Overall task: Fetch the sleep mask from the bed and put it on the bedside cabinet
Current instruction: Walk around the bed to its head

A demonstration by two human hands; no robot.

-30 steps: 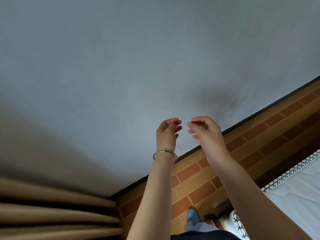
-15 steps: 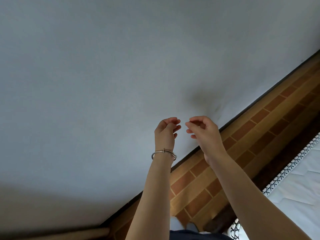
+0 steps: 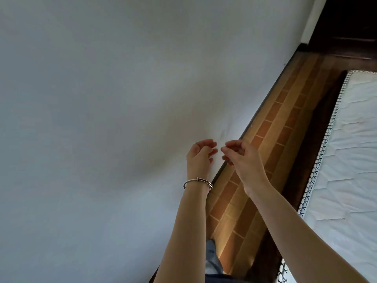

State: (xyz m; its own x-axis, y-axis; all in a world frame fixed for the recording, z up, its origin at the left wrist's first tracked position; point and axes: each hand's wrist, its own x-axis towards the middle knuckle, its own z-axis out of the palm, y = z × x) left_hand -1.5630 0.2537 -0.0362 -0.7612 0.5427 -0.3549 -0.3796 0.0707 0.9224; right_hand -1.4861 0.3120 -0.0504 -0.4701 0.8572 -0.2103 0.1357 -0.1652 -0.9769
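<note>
My left hand (image 3: 201, 157), with a metal bangle on its wrist, and my right hand (image 3: 243, 160) are raised side by side in front of a plain grey-white wall. Both hold nothing, and their fingers are loosely curled and apart, fingertips almost meeting. At the right edge lies the bed's white quilted mattress (image 3: 346, 152) with a patterned black-and-white border. No sleep mask and no bedside cabinet are in view.
A strip of brown brick-pattern floor (image 3: 271, 144) runs between the wall (image 3: 102, 119) and the bed's dark frame. Dark wooden furniture (image 3: 346, 23) stands at the top right corner. My shoe and trouser leg (image 3: 212, 258) show at the bottom.
The view has swung to the right: the beige curtain at the lower left has left the frame, and more of the mattress and floor shows. My hands keep the same pose.
</note>
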